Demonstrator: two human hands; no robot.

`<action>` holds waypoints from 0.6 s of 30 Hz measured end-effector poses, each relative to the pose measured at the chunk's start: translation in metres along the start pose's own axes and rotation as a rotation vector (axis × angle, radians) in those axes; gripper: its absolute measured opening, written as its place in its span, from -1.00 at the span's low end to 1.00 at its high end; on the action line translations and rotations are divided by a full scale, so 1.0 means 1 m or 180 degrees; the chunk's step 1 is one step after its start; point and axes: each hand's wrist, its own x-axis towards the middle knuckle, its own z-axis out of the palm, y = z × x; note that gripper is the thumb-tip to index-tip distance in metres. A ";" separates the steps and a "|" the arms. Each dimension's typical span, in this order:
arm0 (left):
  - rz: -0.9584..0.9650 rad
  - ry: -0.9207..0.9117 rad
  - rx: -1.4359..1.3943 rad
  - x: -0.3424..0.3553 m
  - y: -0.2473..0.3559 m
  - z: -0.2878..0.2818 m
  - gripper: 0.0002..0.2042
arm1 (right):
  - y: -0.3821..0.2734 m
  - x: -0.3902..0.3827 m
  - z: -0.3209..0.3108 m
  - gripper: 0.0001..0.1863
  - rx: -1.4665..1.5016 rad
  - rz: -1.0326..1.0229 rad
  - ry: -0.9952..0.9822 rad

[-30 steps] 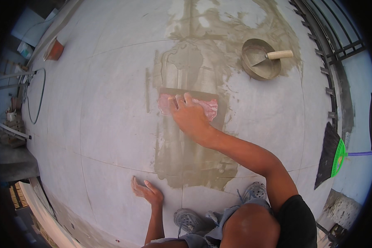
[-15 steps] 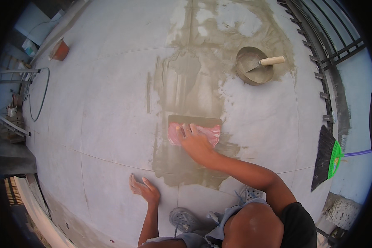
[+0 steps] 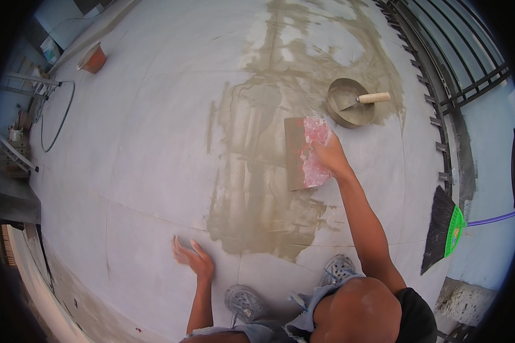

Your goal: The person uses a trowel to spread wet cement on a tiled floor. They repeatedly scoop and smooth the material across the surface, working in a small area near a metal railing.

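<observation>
My right hand (image 3: 329, 155) is closed on the red, mortar-smeared handle of a wide scraper (image 3: 294, 166). The scraper's grey blade points left, turned nearly lengthwise at the right edge of a wet greenish-grey mortar patch (image 3: 252, 188) on the pale tiled floor. Fingers apart and holding nothing, my left hand (image 3: 193, 260) is by the floor, left of the patch's near end. Beyond the scraper, a round metal pan (image 3: 337, 94) stands on the floor. A pointed trowel (image 3: 373, 98) with a wooden handle rests across its rim, blade inside.
A black broom with a green head (image 3: 453, 231) lies by the right wall, below a dark metal railing (image 3: 469, 86). At the far left are an orange bucket (image 3: 92, 59), a hose (image 3: 68, 117) and a metal ladder (image 3: 17, 154). My grey clogs (image 3: 245, 303) are at the near edge.
My right hand has moved right and away with the scraper, turning its blade from crosswise to nearly lengthwise. More of the smeared patch now shows. My left hand stays about where it was.
</observation>
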 end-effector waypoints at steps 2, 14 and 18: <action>0.0018 -0.0016 -0.0011 0.000 0.003 -0.001 -0.43 | 0.037 0.053 -0.004 -0.44 -0.0272 0.0047 0.0406; 0.0018 -0.0051 -0.0042 0.003 -0.011 -0.005 -0.44 | -0.025 0.193 0.060 -0.56 -0.0236 0.0633 0.0471; 0.0033 -0.0078 -0.0101 0.004 -0.005 -0.001 -0.44 | -0.028 0.206 0.030 -0.60 -0.0020 0.0567 0.0370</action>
